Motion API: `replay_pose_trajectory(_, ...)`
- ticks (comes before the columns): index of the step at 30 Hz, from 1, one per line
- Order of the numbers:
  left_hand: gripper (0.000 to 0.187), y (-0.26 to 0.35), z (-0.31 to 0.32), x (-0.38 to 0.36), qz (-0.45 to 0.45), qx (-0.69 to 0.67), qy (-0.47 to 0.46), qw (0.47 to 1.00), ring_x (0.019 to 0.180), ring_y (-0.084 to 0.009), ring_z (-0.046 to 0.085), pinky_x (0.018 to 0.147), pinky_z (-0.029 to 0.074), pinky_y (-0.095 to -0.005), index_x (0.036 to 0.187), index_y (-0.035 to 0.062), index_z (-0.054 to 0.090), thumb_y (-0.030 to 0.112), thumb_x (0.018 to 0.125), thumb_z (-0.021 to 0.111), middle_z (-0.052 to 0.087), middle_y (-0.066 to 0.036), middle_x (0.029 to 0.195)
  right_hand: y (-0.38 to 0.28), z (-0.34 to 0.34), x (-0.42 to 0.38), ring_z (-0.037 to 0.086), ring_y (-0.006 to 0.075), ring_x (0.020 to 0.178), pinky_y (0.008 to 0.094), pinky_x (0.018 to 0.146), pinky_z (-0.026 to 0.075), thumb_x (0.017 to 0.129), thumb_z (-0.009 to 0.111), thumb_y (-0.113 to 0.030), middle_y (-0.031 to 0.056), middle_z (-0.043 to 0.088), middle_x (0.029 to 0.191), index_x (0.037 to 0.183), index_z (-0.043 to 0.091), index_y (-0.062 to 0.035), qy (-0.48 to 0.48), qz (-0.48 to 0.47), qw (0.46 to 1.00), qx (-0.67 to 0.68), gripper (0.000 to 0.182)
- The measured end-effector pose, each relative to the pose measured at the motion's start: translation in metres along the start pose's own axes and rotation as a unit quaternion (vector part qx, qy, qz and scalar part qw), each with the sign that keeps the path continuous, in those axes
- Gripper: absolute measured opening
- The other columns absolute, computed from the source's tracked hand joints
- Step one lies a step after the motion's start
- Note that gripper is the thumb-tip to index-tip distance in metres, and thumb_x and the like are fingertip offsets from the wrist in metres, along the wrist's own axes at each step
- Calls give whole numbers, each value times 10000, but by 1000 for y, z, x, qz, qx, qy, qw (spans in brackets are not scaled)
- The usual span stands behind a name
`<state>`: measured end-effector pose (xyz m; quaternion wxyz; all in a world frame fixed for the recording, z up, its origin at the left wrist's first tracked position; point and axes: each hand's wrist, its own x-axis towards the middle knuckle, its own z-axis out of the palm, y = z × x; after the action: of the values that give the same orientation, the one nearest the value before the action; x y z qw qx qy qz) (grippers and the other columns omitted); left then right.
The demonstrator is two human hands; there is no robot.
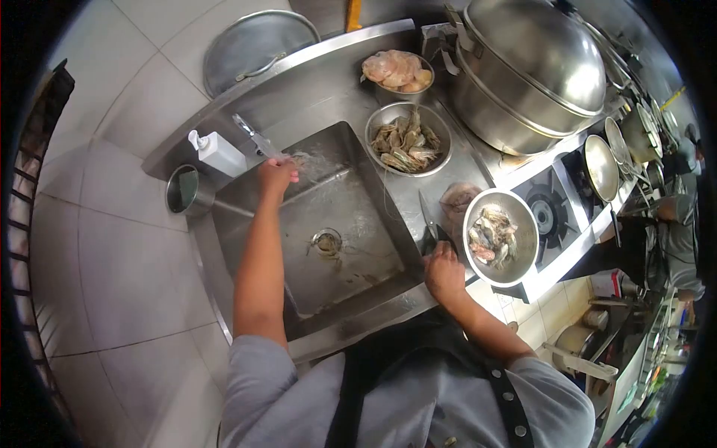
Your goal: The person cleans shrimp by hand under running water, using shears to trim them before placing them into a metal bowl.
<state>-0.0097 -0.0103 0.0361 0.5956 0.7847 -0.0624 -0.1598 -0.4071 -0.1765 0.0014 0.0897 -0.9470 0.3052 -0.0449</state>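
Note:
My left hand (279, 176) is closed at the running faucet (256, 139), over the sink (321, 209); whatever its fingers hold is too small to make out. At the sink's right edge, my right hand (445, 272) is closed around the dark handle of a knife or scissors (428, 215), whose blade points away from me. Just right of that hand is a steel bowl (526, 237) with shrimp pieces (493, 237). Farther back, a second bowl (371, 125) holds whole shrimp (407, 142).
A container with pale meat (396, 71) stands behind the bowls, beside a large steamer (523, 75). A soap bottle (221, 154) and metal cup (187, 191) stand left of the sink. A stove burner (545, 213) is at right. Another person (676, 246) stands at far right.

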Motion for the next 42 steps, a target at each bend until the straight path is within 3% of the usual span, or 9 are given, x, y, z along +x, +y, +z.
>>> replay_pose_trajectory(3, 158, 8, -2, -4, -15, -11, -3, 1000, 594, -147, 598, 521, 529, -265, 945, -24, 608, 43, 802, 621, 621, -76, 754, -42, -42, 21, 584, 363, 1016, 411, 815, 507, 880, 581, -259, 219, 564, 1136, 1128, 540, 48, -56, -136, 977, 156, 397)
replay_pose_trajectory(7, 181, 10, -15, -16, -44, -29, -56, 997, 573, -138, 611, 493, 528, -263, 943, -48, 625, 30, 780, 611, 643, -82, 743, -124, -42, 110, 570, 375, 995, 431, 823, 489, 848, 606, -207, 188, 578, 1089, 1097, 554, -3, 33, -289, 924, 250, 326)
replay_pose_trajectory(14, 177, 18, -42, -23, -16, -134, -100, 986, 660, -120, 598, 594, 549, -277, 952, 3, 620, 145, 861, 671, 621, -42, 773, -235, -15, 227, 598, 373, 889, 462, 745, 480, 856, 581, -179, 169, 635, 909, 960, 615, -44, -4, -359, 899, 251, 173)
replay_pose_trajectory(30, 162, -16, -57, 1, 31, -143, -40, 988, 627, -106, 582, 562, 518, -253, 935, -17, 633, 122, 851, 627, 625, -48, 776, -268, 0, 275, 613, 407, 750, 470, 692, 499, 802, 532, -233, 213, 644, 805, 794, 652, -36, -82, -361, 883, 290, 230)
replay_pose_trajectory(33, 171, -26, -55, 2, 13, -201, -23, 979, 615, -113, 575, 553, 501, -264, 962, -20, 615, 102, 844, 595, 626, -57, 774, -267, 2, 274, 630, 336, 679, 417, 657, 507, 809, 556, -245, 174, 657, 752, 817, 659, -26, -157, -302, 856, 390, 241)
replay_pose_trajectory(35, 186, -30, -54, -3, 36, -317, -50, 946, 602, -125, 565, 535, 467, -266, 991, -12, 595, 110, 851, 576, 629, -66, 773, -270, 9, 274, 532, 124, 568, 314, 573, 453, 800, 617, -222, 31, 554, 605, 765, 639, -28, -293, -151, 747, 578, 199)
replay_pose_trajectory(39, 174, -33, -52, -6, 42, -379, -74, 921, 594, -124, 553, 530, 437, -256, 987, 6, 583, 112, 849, 572, 626, -68, 768, -269, 1, 267, 523, 136, 573, 302, 564, 438, 800, 635, -235, 3, 576, 624, 748, 638, -23, -295, -98, 749, 584, 218)
replay_pose_trajectory(41, 143, -39, -55, -5, 11, -381, -88, 921, 584, -118, 541, 528, 428, -245, 956, 23, 582, 116, 848, 574, 616, -57, 766, -267, 13, 269, 575, 180, 589, 348, 572, 456, 796, 614, -286, 88, 635, 670, 759, 633, -15, -212, -220, 827, 471, 274)
replay_pose_trajectory(42, 143, -36, -54, -6, 11, -380, -88, 921, 584, -118, 541, 528, 428, -245, 956, 23, 582, 116, 848, 574, 616, -57, 766, -266, 13, 270, 575, 180, 589, 348, 572, 456, 796, 614, -286, 88, 635, 670, 759, 633, -15, -212, -219, 827, 472, 274)
